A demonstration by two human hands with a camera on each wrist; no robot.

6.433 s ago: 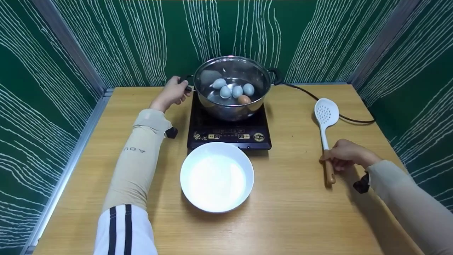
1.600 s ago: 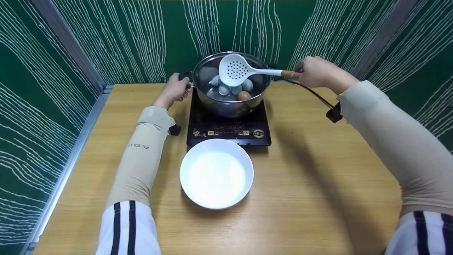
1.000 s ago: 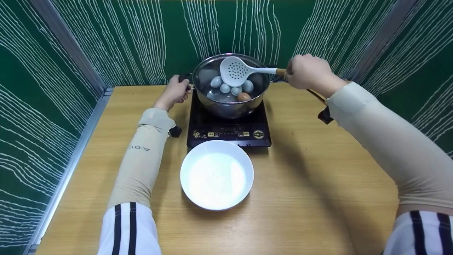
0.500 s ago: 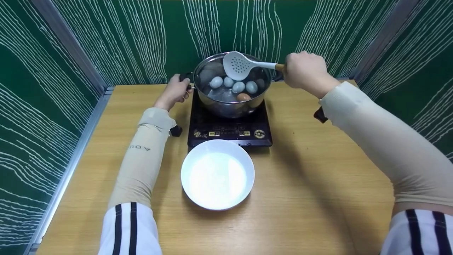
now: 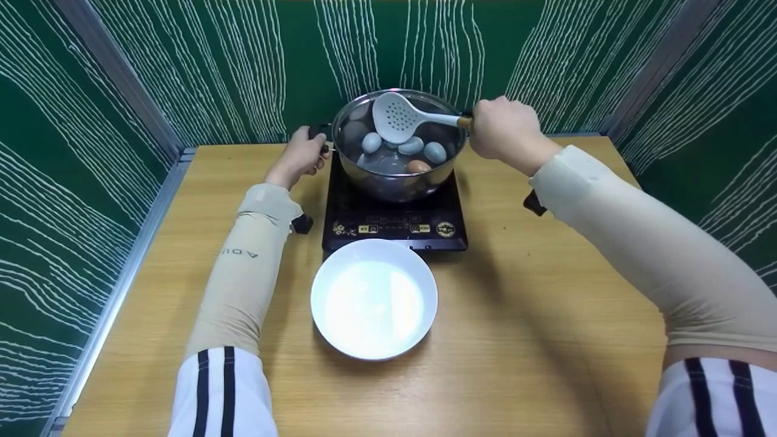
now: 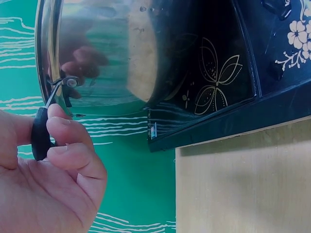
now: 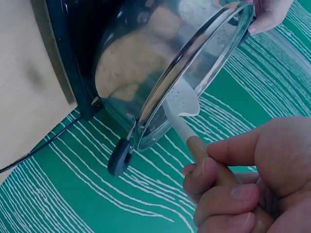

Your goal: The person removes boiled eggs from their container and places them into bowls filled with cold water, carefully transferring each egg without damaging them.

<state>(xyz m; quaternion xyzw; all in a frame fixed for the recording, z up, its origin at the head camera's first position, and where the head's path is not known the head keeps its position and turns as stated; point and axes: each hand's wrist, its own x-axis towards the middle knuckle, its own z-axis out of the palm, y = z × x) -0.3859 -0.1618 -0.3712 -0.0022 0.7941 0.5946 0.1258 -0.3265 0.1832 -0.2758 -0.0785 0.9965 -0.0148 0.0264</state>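
Observation:
My left hand grips the black side handle of a steel pot. In my right hand is the wooden handle of a white slotted skimmer, fingers curled round it. The skimmer's perforated head is inside the pot's rim in the head view, tilted, and overlaps the back of the egg group. Several pale bluish eggs and one brown egg lie in the pot, apparently in water.
The pot stands on a black induction cooker. A white bowl sits in front of it on the wooden table. Behind rises a green wall with white lines. A black cord runs from the cooker.
Earlier the skimmer lay on the table at the right; my right hand lifted it over the pot. Since then it has moved slightly left, and the pale eggs have shifted. My left hand stays put.

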